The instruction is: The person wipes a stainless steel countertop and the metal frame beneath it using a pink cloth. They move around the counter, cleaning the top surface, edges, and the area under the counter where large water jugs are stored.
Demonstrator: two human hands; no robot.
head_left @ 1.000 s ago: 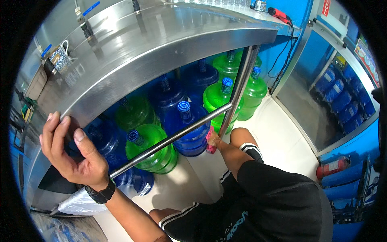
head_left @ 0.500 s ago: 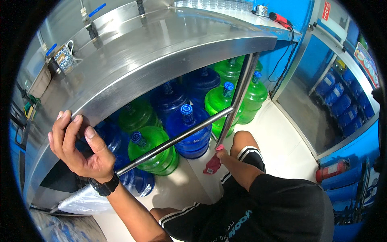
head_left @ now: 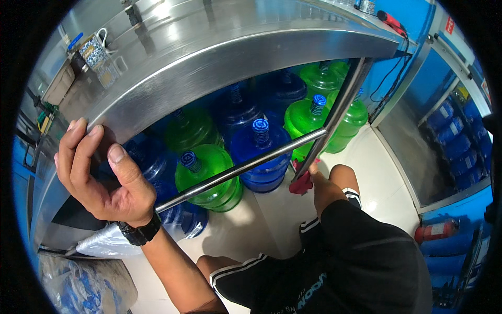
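Note:
My left hand, a black watch at its wrist, has its fingers apart and their tips at the front edge of a stainless steel counter. My right hand is low at the counter's front leg, closed on a dark red cloth at the leg's lower part. Its fingers are partly hidden. Behind the leg and the steel crossbar stand large capped water jugs, among them a green jug and a blue jug.
A fire extinguisher stands at the right, below a glass-fronted door. A patterned mug sits on the counter at the far left. A clear bag of plastic scraps lies at the lower left. Pale floor tiles show beneath.
My right hand and the cloth have moved up and behind the lower leg. The view has shifted, so the counter and jugs sit farther right. My left hand stays at the edge.

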